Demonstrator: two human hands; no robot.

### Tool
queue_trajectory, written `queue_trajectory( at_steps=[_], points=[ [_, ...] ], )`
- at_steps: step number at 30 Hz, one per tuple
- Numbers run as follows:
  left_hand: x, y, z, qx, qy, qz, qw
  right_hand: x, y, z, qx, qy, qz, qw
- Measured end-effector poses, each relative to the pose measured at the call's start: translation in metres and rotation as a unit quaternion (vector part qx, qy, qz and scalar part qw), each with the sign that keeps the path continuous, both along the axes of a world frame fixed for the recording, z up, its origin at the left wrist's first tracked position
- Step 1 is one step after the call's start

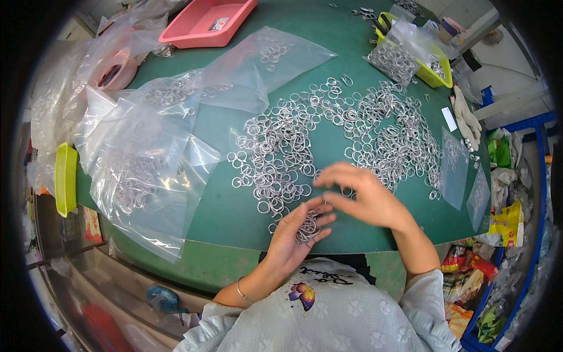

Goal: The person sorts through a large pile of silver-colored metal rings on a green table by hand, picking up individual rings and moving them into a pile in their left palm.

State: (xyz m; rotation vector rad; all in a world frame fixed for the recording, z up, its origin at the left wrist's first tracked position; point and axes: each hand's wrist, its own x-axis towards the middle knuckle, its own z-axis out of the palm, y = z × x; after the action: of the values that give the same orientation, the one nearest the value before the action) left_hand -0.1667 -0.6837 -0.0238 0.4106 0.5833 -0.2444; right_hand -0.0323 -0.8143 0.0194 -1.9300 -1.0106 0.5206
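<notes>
Cupped palm up near the table's front edge, my left hand [293,234] holds a small bunch of metal rings [307,227] in its curled fingers. My right hand [360,196] hovers just right of and above it, fingers apart and slightly bent, the thumb pointing toward the left fingertips. Its fingertips are a little blurred, and I see nothing held in them. Beyond my hands lies a loose pile of silver rings [278,141] on the green table [211,220]. A second heap of rings [399,141] spreads to the right, joined to the first at the back.
Clear plastic bags [146,170] with rings inside cover the left side. A pink tray [202,26] stands at the back. At the back right are a yellow-green basket [437,73] and a filled bag of rings [393,61]. Small flat bags [454,167] and a glove [466,117] lie right.
</notes>
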Motion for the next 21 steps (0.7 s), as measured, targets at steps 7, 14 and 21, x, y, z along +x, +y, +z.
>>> queue_trajectory(
  at_steps=[7, 14, 21],
  points=[
    [-0.008, 0.001, -0.013, -0.096, -0.066, -0.081, 0.99, 0.045, 0.075, -0.05, 0.006, -0.276, 0.003, 0.961],
    [-0.014, 0.008, -0.015, -0.038, -0.105, -0.067, 0.991, 0.028, 0.021, -0.045, -0.019, -0.193, 0.038, 0.98],
    [-0.01, 0.007, -0.014, -0.038, -0.087, -0.09, 0.991, 0.01, -0.036, -0.037, 0.054, -0.041, -0.175, 0.982]
  ],
)
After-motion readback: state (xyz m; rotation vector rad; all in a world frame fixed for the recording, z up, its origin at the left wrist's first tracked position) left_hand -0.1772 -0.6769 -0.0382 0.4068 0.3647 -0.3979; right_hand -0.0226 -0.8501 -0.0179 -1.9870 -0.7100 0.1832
